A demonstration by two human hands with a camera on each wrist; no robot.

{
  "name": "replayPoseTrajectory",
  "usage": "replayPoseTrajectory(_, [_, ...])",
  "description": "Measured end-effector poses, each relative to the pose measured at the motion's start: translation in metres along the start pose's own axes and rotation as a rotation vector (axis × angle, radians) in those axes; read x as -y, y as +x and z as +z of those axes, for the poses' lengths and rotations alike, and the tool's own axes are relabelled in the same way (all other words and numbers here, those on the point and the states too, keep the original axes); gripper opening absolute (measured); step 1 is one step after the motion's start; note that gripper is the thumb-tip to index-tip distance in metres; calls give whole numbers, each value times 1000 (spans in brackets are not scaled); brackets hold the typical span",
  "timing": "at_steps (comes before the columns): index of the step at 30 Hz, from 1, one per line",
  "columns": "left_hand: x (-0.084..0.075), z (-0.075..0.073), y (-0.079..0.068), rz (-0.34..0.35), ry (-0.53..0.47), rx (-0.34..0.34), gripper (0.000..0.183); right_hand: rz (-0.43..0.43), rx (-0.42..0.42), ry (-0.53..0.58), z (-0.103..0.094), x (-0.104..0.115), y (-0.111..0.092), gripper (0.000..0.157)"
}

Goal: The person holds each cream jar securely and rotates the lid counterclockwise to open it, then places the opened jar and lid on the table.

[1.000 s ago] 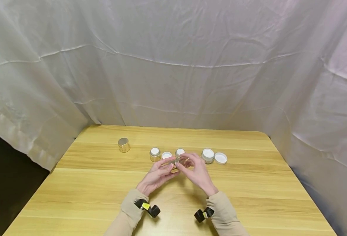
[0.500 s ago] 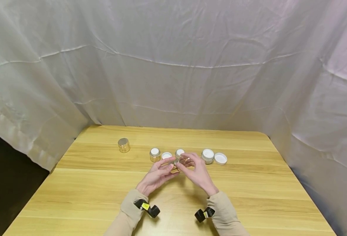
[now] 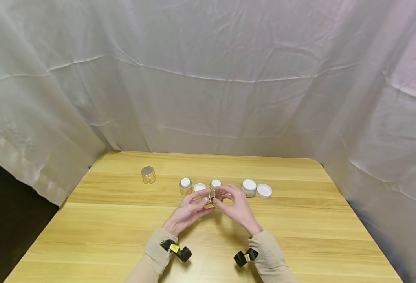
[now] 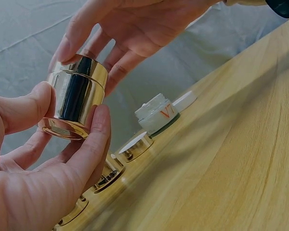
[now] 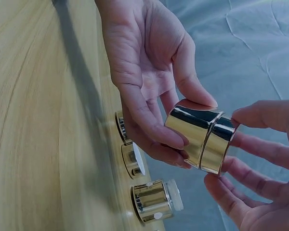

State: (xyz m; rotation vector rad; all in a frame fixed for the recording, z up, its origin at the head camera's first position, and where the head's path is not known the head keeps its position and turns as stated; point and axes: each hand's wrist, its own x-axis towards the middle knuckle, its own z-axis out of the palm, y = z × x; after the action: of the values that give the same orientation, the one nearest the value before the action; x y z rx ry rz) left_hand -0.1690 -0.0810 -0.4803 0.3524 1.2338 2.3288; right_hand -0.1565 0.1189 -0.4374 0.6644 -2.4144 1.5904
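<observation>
Above the table, my left hand grips the body of a shiny gold jar. My right hand holds the jar's gold lid between thumb and fingertips. The lid sits on the body with a thin seam between them, and the jar is tilted on its side in the head view. Behind the hands, a small gold jar with a white top stands beside an upturned lid. Another white-topped jar is partly hidden by my right fingers.
To the right stands a larger white-topped jar, with red lettering in the left wrist view, beside its upturned white lid. A closed gold jar is at the back left of the wooden table. Grey curtain hangs behind.
Both hands stay in almost the same place around the gold jar. My right thumb has shifted slightly down along the lid. The jars on the table have not moved.
</observation>
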Motion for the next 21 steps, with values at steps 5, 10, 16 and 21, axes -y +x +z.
replayPoseTrajectory(5, [0,0,0,8,3,5,49,11,-11,-26,0,0,1,39])
replayPoseTrajectory(10, [0,0,0,8,17,-2,51,104,-68,-80,1,3,1,41])
replayPoseTrajectory(16, [-1,0,0,7,24,5,51,101,-87,-108,2,4,1,29])
replayPoseTrajectory(21, [0,0,-1,4,20,7,52,64,-58,-62,2,3,0,26])
